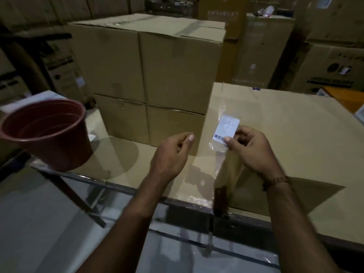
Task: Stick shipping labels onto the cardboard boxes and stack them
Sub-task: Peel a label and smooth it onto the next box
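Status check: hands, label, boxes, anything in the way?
Right hand pinches label; left hand holds nothing, fingers loosely curled. Label not on stacked boxes yet. Red bucket far left, clear of the path.

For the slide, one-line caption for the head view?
Right hand pinches a barcode label beside stacked cardboard boxes; left hand empty.

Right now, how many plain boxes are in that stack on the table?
4 show: upper left, upper right, lower left, lower right. More may sit hidden behind them.
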`<state>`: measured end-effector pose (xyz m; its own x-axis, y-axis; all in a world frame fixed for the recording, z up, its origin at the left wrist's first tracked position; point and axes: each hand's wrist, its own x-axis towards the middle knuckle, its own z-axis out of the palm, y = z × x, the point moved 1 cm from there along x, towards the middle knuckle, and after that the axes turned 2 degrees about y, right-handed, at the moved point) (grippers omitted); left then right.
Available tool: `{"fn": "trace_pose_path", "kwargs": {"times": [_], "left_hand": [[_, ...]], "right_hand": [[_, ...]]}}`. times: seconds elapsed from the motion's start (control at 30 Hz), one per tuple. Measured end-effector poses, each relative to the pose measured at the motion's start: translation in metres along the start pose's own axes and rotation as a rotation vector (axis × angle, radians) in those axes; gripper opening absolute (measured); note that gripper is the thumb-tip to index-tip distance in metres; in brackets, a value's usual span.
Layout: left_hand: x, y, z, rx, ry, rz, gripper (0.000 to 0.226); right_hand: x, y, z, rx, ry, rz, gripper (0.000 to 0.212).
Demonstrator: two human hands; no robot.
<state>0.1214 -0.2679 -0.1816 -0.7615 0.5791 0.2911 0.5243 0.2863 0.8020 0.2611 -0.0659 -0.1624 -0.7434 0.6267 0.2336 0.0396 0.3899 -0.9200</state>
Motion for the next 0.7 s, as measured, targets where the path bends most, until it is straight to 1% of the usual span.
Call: {"fn": "trace_pose_path", "kwargs": {"times": [0.23, 0.3, 0.37, 0.5, 0.6, 0.7], "left_hand": [[-0.016, -0.065, -0.154, 0.172, 0.082, 0.013, 0.031], [-0.017, -0.082, -0.194, 0.212, 0.102, 0.025, 0.031], [-0.017, -0.095, -0.231, 0.247, 0.115, 0.006, 0.037], [-0.010, -0.125, -0.292, 0.291, 0.201, -0.041, 0.045], [0.002, -0.150, -0.325, 0.304, 0.256, -0.130, 0.044], [0.019, -0.175, -0.347, 0.287, 0.314, -0.217, 0.048]], "right_hand": [[-0.009, -0.047, 0.168, 0.102, -0.067, 0.025, 0.051], [-0.006, -0.054, 0.212, 0.138, -0.058, 0.036, 0.057], [-0.004, -0.062, 0.251, 0.156, -0.058, 0.051, 0.060], [0.007, -0.078, 0.318, 0.152, -0.134, 0.065, 0.063], [0.021, -0.088, 0.358, 0.127, -0.178, 0.051, 0.060], [0.044, -0.095, 0.391, 0.101, -0.201, 0.019, 0.055]]}}
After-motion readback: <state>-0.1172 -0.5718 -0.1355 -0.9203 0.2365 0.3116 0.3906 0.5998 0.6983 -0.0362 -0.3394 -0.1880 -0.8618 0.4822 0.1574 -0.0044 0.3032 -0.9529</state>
